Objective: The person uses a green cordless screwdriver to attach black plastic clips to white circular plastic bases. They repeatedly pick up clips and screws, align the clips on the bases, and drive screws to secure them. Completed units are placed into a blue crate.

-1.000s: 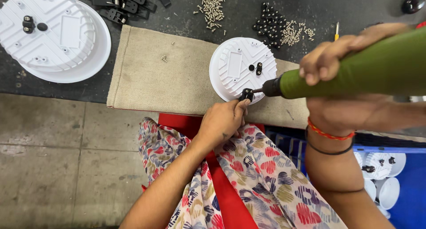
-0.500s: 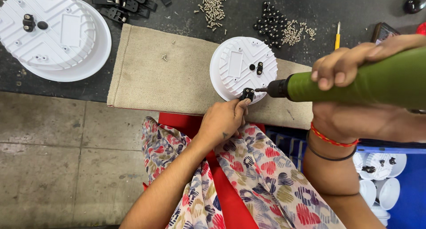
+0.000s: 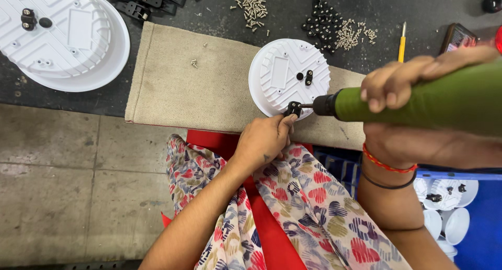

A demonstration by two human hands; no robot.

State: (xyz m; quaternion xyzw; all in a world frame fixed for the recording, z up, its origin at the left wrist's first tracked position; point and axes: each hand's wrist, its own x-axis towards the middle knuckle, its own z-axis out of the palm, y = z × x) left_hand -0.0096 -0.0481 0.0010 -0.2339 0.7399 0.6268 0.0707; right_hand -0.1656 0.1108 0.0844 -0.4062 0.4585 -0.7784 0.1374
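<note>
Our left hand (image 3: 264, 139) pinches the small black clip (image 3: 293, 109) at the white disc's (image 3: 282, 74) six o'clock edge. Our right hand (image 3: 413, 84) wraps its fingers around the green screwdriver (image 3: 418, 100); we keep it straight and steady.

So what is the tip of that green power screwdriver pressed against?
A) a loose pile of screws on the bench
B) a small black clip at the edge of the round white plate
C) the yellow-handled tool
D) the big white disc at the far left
B: the green power screwdriver in the right hand meets the small black clip on the rim of the round white plate, which the left hand steadies.
</note>
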